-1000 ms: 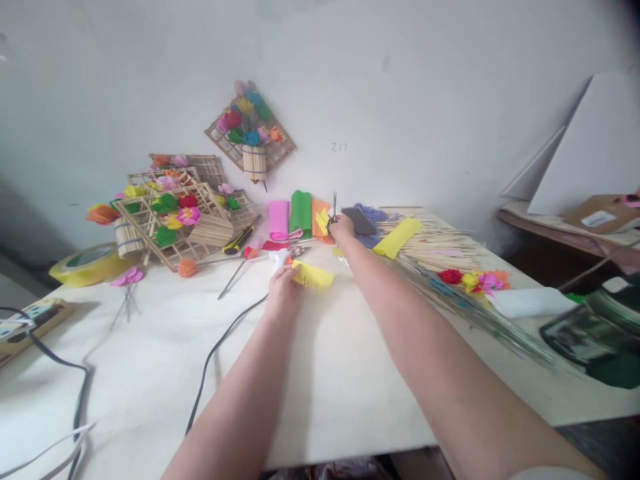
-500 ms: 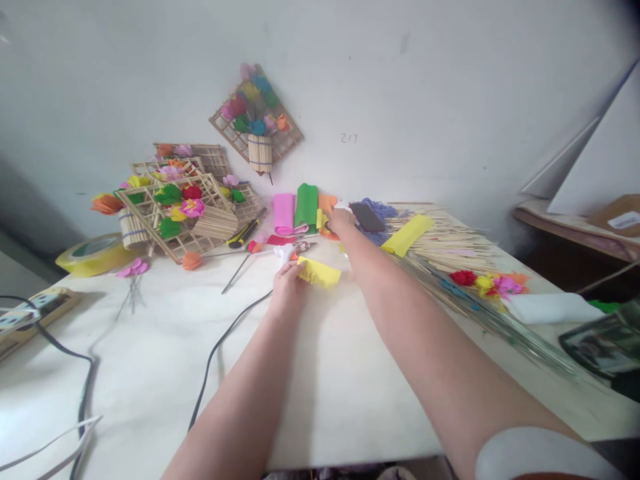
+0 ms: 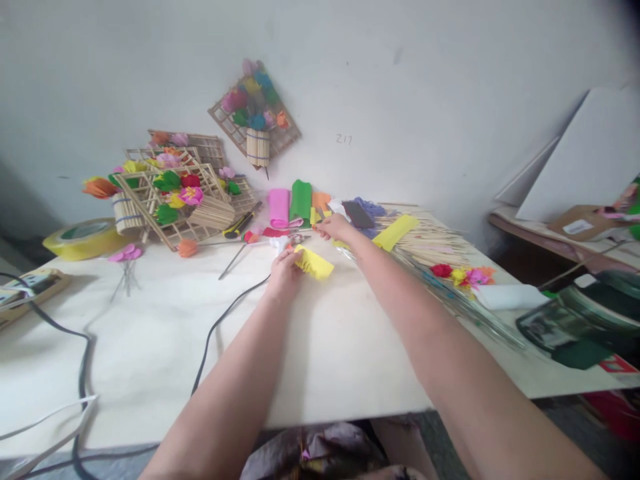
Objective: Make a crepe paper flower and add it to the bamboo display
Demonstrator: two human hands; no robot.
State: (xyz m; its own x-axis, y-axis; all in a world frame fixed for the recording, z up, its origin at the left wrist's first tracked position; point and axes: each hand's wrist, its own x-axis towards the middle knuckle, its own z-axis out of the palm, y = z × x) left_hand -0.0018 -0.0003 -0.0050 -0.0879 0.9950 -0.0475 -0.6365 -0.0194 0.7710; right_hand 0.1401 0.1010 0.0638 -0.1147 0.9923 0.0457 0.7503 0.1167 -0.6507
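My left hand [image 3: 285, 267] pinches one end of a yellow crepe paper strip [image 3: 315, 263], whose lower edge looks ragged, a little above the table. Farther back, my right hand [image 3: 336, 228] is closed on what looks like a pair of scissors [image 3: 321, 214], with a grey pointed part and a bit of orange by the fingers; most of it is hidden. Behind that hand lie folded crepe papers in pink [image 3: 279, 207], green [image 3: 301, 202] and orange [image 3: 321, 201]. A dark phone-like slab [image 3: 358, 214] is just to its right.
Stick frames with paper flowers [image 3: 175, 200] are piled at the left, near a yellow tape roll [image 3: 83, 239] and a power strip [image 3: 33, 298]. A black cable [image 3: 215, 347] crosses the table. Thin sticks [image 3: 435, 237], paper flowers [image 3: 463, 275] and a green jar [image 3: 575, 327] lie rightward.
My right hand has drawn back slightly from the folded papers, now with the scissors-like tool in it. My left hand keeps hold of the yellow strip. The view has tilted down and shifted right.
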